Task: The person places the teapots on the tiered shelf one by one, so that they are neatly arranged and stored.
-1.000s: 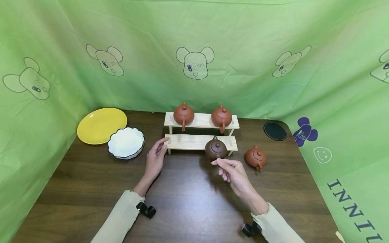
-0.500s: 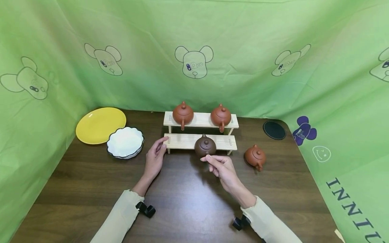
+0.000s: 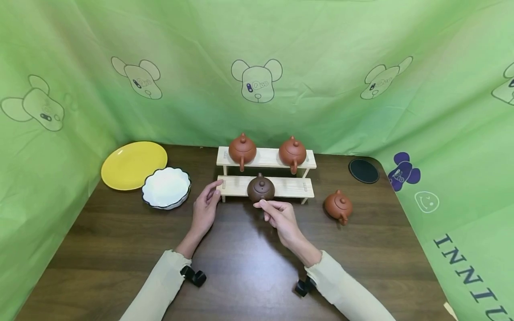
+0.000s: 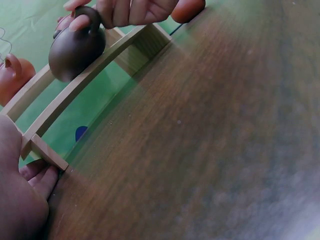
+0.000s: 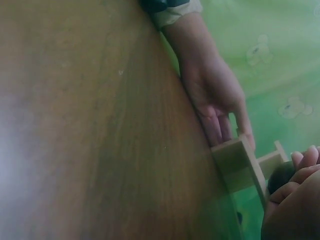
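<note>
In the head view, my right hand (image 3: 281,223) pinches the handle of a dark brown teapot (image 3: 261,188) between thumb and fingers. Upright, the pot is at the lower step (image 3: 233,185) of a pale wooden two-step stand, left of its middle; whether its base touches the wood I cannot tell. My left hand (image 3: 205,210) rests on the left end of that step, its extended fingers against the wood. Two reddish-brown teapots, one on the left (image 3: 242,150) and one on the right (image 3: 292,153), sit on the upper step (image 3: 267,158).
Another reddish-brown teapot (image 3: 338,206) stands on the dark wooden table (image 3: 249,267), right of the stand. Behind it lies a black oval coaster (image 3: 363,171). A yellow plate (image 3: 128,167) and a white scalloped bowl (image 3: 166,189) are at left. Green cloth (image 3: 257,120) encloses the table.
My right hand has carried the dark brown teapot leftward and slightly back along the lower step. My left hand stays at the stand's left end.
</note>
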Tool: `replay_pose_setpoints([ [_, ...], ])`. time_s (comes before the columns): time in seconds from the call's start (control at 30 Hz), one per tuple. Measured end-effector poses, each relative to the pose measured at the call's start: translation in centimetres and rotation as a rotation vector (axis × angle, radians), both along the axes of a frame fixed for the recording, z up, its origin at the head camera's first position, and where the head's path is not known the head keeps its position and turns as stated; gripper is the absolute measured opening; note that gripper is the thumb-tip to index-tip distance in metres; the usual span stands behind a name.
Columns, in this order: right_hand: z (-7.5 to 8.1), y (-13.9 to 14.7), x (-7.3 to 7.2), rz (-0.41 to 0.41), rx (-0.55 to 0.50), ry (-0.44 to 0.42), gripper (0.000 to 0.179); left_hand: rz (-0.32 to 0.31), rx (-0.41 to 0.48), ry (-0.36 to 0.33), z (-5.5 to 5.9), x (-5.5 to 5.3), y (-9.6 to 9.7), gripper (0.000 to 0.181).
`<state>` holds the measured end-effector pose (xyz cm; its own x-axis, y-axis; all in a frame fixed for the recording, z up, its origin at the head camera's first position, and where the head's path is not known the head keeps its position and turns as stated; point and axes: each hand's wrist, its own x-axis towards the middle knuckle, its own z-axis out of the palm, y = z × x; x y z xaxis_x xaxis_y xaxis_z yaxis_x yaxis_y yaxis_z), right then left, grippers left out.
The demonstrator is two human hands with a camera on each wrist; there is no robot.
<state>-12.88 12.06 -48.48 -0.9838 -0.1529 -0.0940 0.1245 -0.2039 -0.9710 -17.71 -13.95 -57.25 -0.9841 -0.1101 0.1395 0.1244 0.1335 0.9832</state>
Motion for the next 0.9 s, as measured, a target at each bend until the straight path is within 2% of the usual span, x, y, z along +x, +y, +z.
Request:
replay_pose_setpoints([
  [0.23, 0.0, -1.1, -1.0, -0.021, -0.018, -0.023, 0.018, 0.010, -0.010, -0.001, 0.5, 0.3, 0.2, 0.031],
  [0.4, 0.2, -2.1, -1.6, -0.034, -0.029, -0.042, 0.021, -0.002, 0.013, -0.022, -0.2, 0.0, -0.1, 0.031],
  [0.5, 0.2, -2.9, -2.1, -0.046, -0.035, -0.037, 0.021, -0.002, 0.014, -0.010, -0.5, -0.1, -0.2, 0.031],
  [0.63, 0.2, -3.6, -2.6, -0.068, -0.044, -0.034, 0.023, 0.009, -0.012, 0.018, -0.1, 0.1, 0.1, 0.031],
  [0.9, 0.1, -4.6, -3.3, -0.066, -0.049, -0.026, 0.028, 0.015, -0.016, 0.007, 0.1, 0.2, 0.2, 0.031],
])
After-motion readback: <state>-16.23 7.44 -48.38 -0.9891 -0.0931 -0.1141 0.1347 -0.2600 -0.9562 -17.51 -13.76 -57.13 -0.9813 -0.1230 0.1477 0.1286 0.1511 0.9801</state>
